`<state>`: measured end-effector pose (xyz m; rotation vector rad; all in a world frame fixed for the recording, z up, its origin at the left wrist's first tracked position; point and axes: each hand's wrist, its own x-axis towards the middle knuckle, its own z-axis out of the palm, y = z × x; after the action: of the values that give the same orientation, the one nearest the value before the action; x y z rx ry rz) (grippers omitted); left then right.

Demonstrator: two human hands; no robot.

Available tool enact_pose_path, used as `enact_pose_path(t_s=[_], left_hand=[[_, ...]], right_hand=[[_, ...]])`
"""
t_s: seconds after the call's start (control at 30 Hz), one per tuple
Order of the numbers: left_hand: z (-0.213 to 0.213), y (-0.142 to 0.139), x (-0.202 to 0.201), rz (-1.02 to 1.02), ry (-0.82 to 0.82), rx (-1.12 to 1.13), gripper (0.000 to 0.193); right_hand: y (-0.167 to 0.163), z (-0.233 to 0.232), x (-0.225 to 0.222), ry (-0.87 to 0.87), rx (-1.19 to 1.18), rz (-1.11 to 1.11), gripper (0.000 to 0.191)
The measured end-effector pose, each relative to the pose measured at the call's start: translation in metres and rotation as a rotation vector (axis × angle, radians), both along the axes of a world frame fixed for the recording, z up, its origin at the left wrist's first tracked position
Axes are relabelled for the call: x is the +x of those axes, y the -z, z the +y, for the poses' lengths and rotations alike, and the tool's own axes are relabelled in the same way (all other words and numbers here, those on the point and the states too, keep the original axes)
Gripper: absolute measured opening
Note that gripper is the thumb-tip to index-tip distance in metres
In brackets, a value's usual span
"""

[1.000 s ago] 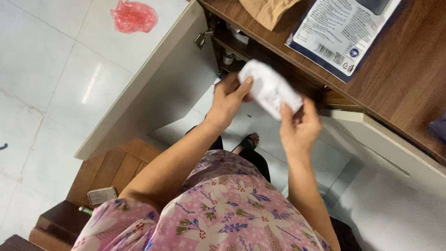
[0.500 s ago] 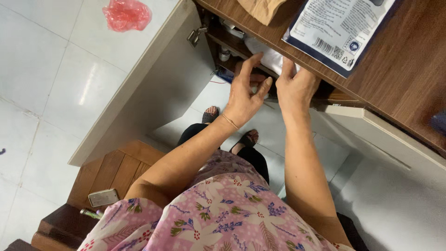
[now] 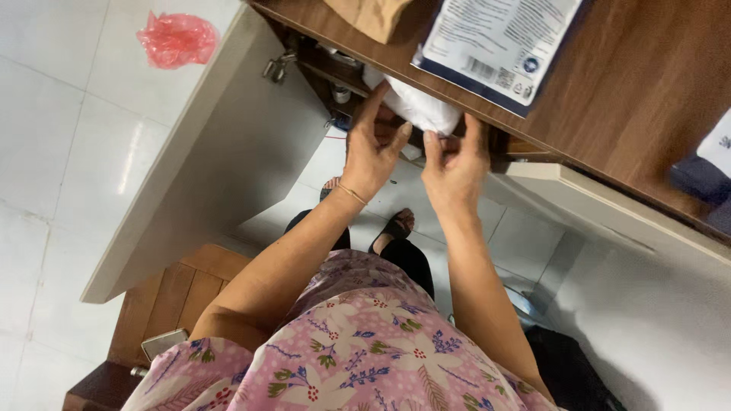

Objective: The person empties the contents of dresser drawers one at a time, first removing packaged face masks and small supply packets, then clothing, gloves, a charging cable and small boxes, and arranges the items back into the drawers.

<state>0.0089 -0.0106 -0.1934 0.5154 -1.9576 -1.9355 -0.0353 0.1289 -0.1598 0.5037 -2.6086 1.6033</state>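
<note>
While a wooden stool [image 3: 164,304] stands low beside the person, the left hand [image 3: 373,148] and right hand [image 3: 454,164] each pinch a white packet [image 3: 419,106] at the cabinet opening under the brown countertop [image 3: 624,99]. An open door [image 3: 213,144] flanks the left; a printed package [image 3: 499,46] overhangs the edge.

White soft packet [image 3: 417,106] — half inside the cabinet, under the countertop.

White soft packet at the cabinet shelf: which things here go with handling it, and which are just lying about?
In hand:
- white soft packet, part under the worktop
- left hand and right hand, both at it
- open cabinet door

Lying about:
- crumpled pink plastic bag on the floor
- printed flat package on the brown wooden worktop
</note>
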Motion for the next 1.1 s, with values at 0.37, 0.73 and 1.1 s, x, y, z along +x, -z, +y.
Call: enact_pose_path(t_s=[0.37,0.73,1.1], left_hand=[[-0.002,0.006,-0.023,0.077,0.010,0.317,0.057],[-0.003,-0.014,-0.002,-0.079,-0.043,0.562,0.039],[-0.025,-0.093,0.073,0.058,0.256,0.797,0.036]], right_hand=[[0.036,0.016,-0.020,-0.006,-0.082,0.083,0.050],[0.024,0.016,-0.004,-0.032,-0.005,0.037,0.046],[-0.104,0.040,0.063,-0.222,-0.147,0.313,0.045]])
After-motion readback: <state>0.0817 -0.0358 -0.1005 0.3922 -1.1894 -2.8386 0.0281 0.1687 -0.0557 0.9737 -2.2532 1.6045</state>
